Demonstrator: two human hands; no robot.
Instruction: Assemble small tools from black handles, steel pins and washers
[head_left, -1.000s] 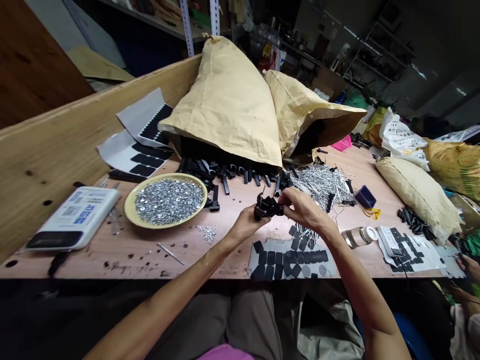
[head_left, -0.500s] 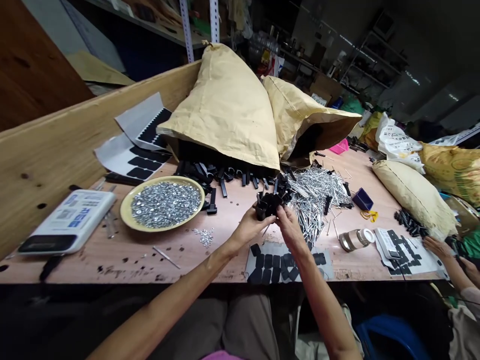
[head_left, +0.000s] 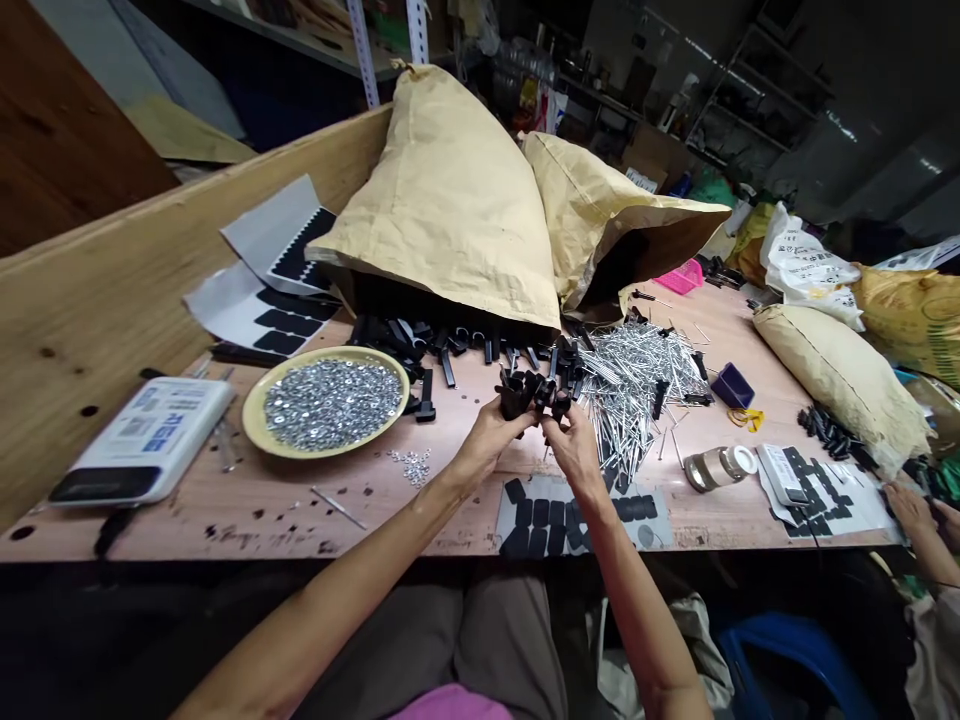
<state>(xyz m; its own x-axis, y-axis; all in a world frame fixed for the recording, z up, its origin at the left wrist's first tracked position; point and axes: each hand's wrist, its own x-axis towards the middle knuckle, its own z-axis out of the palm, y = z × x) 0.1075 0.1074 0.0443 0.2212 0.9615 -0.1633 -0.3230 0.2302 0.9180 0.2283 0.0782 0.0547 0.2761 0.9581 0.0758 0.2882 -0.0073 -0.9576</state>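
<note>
Black plastic clips (head_left: 520, 393) are bunched in my left hand (head_left: 487, 436), its fingers closed around them. My right hand (head_left: 574, 446) pinches another black plastic clip (head_left: 559, 402) close beside that bunch. Both hands are raised over the near middle of the table. Behind them, more black plastic parts (head_left: 448, 366) spill from the mouth of a big paper sack (head_left: 457, 200). Just right of my right hand lies a heap of long silvery screws or pins (head_left: 637, 370). Under my right wrist is a sheet of black pads (head_left: 555, 515).
A yellow bowl of metal washers (head_left: 253, 420) and a white digital scale (head_left: 142, 440) are on the left. A second sack (head_left: 600, 210), a blue box (head_left: 731, 386) and a glass jar (head_left: 712, 468) stand rightward. Another person's hand (head_left: 907, 505) is at far right.
My hands have shifted slightly left and parted a little, with a clip now showing separately in the right one. The camera view has tilted slightly.
</note>
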